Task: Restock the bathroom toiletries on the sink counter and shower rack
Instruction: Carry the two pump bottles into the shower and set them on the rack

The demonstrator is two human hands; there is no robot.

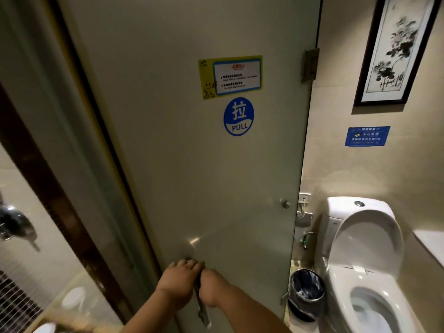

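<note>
Beige bathroom walls frame a tall frosted shower door [192, 164] that fills the middle of the view. A blue round PULL sticker [238, 116] sits on its upper half. Low on the door, close to its left edge, runs a metal handle [202, 308] with its long axis upright. The left grip [179, 277] is curled over the top of the bar. The right grip [212, 289] is clamped on it just below and to the right, so the two touch and neither is nearer.

A hinge [310, 64] on the far right edge suggests the door will swing toward the person, its left edge coming free. No toiletries show in either grip or anywhere in view. The shower rack is hidden, probably behind the frosted panel. Through the clear pane at left a chrome fitting [14, 224] shows dimly.

To the right, past the hinge side, stand a lined waste bin [306, 292] and an open toilet [365, 260], both apparently clear of the likely swing. The person's own body seems the main thing in its path.
</note>
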